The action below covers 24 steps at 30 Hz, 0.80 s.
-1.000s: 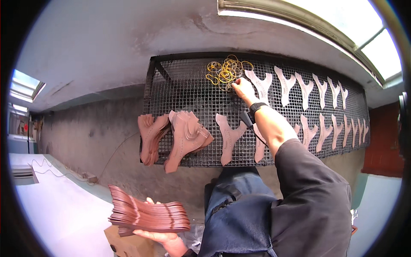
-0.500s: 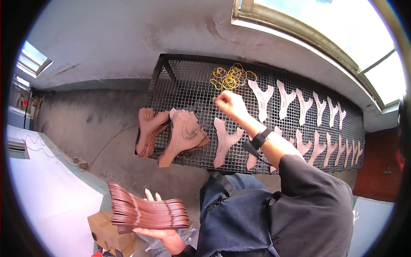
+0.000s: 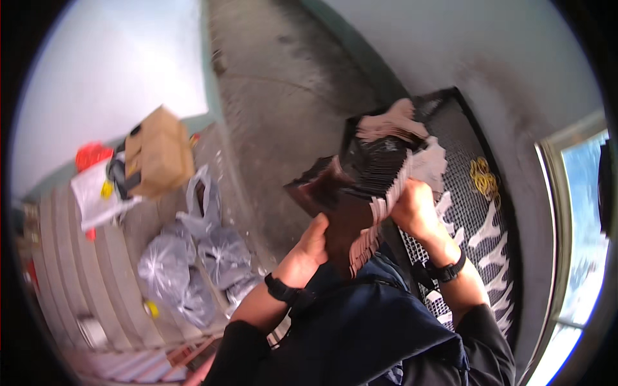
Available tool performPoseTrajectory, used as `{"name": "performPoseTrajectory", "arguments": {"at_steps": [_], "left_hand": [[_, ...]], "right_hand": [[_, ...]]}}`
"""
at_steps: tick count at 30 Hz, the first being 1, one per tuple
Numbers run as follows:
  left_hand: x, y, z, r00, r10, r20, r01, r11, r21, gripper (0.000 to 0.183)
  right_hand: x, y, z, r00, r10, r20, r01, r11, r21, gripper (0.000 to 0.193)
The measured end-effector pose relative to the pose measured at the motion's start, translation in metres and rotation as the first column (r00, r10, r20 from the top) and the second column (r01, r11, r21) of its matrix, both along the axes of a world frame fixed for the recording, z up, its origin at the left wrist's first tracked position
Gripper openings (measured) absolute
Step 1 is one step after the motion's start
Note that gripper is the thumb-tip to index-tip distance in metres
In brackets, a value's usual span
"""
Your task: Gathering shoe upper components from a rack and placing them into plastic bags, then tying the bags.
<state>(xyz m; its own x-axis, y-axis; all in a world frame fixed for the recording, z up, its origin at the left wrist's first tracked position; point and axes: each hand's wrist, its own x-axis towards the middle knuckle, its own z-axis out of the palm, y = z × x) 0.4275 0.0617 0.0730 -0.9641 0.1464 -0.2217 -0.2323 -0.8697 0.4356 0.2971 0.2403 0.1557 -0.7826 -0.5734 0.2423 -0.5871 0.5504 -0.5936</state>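
So nearest the camera there's a dark blue apron [image 3: 360, 325] with black sleeves either side, and a black band on each wrist. Both hands are clamped on the same thing, a thick stack of dark brown branched pieces [image 3: 360, 215] with pale pinkish edges, held up in front of the body. The left hand [image 3: 314, 241] has it by the left side with the thumb showing, and the right hand [image 3: 417, 207] grips the right side, fingers mostly hidden behind it. Hands are apart from each other with the stack between them. It's pretty blurry, so I can't count the layers

Just past the right hand is a black mesh rack [image 3: 458, 134], with pinkish piles [image 3: 393, 120] at the end of it, partly covered by the held stack. I can't tell if the two touch. Pale Y-shaped pieces [image 3: 486, 229] lie spread along the mesh, and a yellow bunch of bands [image 3: 483, 177] sits near the far edge

Over on the left, grey plastic bags [image 3: 167, 267] are bunched near a cardboard box [image 3: 170, 157], with a red bag [image 3: 92, 154] beyond it. Further off there's concrete floor [image 3: 270, 109], plus a window [image 3: 582, 193] on the right
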Motion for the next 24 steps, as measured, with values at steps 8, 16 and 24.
{"name": "performPoseTrajectory", "arguments": {"at_steps": [8, 16, 24], "left_hand": [[0.031, -0.04, -0.008, 0.987, 0.138, -0.078, -0.158, 0.888, -0.432, 0.072], [0.041, -0.059, -0.031, 0.904, 0.053, -0.425, -0.303, 0.779, -0.549, 0.079], [0.017, -0.051, 0.006, 0.886, 0.248, -0.392, -0.072, 0.908, 0.412, 0.088]], "right_hand": [[0.018, -0.045, -0.003, 0.958, 0.204, -0.202, -0.195, 0.979, 0.066, 0.01], [-0.008, -0.066, -0.018, 0.581, 0.272, 0.767, 0.201, 0.866, -0.458, 0.026], [-0.003, -0.067, 0.009, 0.194, 0.908, 0.371, 0.562, 0.207, -0.801, 0.024]]}}
